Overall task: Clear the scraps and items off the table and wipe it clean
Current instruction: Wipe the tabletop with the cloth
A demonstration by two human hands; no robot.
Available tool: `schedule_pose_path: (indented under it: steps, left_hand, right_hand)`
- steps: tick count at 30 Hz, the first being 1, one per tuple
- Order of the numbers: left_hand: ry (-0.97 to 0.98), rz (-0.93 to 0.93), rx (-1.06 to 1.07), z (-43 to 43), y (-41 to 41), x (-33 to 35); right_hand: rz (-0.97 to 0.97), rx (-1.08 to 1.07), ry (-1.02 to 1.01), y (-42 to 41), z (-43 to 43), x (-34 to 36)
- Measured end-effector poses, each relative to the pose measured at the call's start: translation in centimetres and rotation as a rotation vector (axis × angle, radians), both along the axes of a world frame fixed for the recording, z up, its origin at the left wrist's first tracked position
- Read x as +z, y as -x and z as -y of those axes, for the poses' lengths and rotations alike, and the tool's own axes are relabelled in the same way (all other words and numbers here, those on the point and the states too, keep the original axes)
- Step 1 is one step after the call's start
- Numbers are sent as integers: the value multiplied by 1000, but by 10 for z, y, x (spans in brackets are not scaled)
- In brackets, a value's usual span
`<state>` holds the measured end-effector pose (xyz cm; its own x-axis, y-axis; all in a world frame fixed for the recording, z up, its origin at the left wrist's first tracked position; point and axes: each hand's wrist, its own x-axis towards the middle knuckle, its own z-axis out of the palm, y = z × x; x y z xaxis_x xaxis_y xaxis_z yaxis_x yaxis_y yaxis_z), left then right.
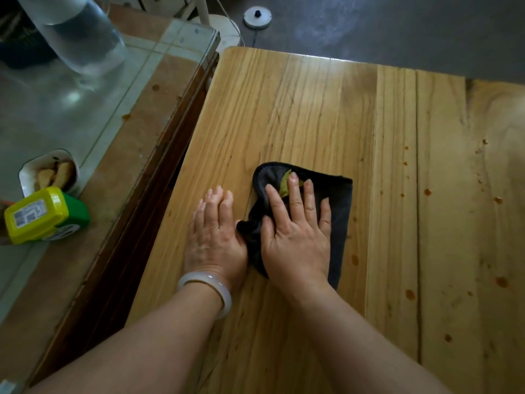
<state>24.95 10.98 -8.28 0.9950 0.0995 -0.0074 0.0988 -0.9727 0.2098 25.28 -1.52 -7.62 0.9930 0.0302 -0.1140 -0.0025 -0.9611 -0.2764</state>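
The right hand [295, 231] presses a dark cloth [338, 206] onto the wooden table [284, 109], fingers spread straight, its grip slack; a green leaf scrap [285, 184] lies on the cloth by the fingertips; the left hand [213, 237] rests flat just beside the cloth, holding nothing; reddish drops [427, 191] dot the boards to the right.
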Motion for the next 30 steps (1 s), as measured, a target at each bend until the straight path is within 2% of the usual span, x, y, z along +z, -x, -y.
schedule_pose_path:
  steps: [5,14,20,25,30]
  left_hand:
    - [-4,-3,-8,0,-1,2]
    - [5,-20,10,0,-1,1]
    - [21,-23,9,0,-1,1]
    - [26,-11,10,1,0,1]
    - [35,-23,16,1,2,2]
  right_hand:
    - [-97,-11,4,-27,6,6]
    - [-97,-87,36,-114,41,6]
    - [-73,-35,52,-153,66,4]
    - [-81,19,63,-161,75,4]
    - [-74,38,24,-131,73,6]
